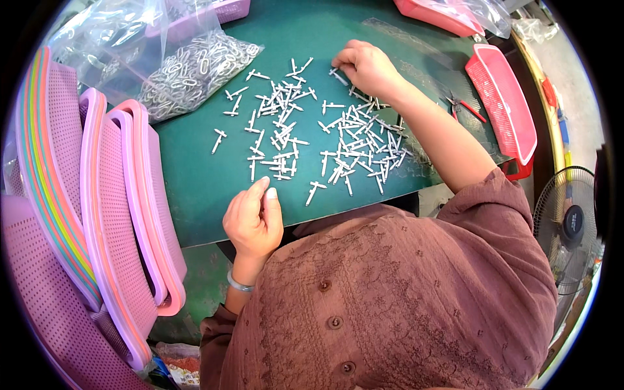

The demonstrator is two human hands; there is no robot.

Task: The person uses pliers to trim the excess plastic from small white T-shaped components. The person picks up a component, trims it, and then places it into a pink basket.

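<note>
My right hand reaches to the far side of the green table, fingers bent and pinched at the end of a small grey-white T-shaped piece. At the table's near edge, my left hand is curled closed, thumb beside the index finger; anything inside it is hidden. Between the hands lie two loose piles of similar T-shaped pieces, a left pile and a right pile. A few single pieces lie apart, one to the left and one near the front edge.
A clear plastic bag of metal loop-shaped parts lies at the back left. Stacked purple and pink perforated baskets crowd the left side. On the right are red-handled pliers, a pink basket and a fan. The green table bears everything central.
</note>
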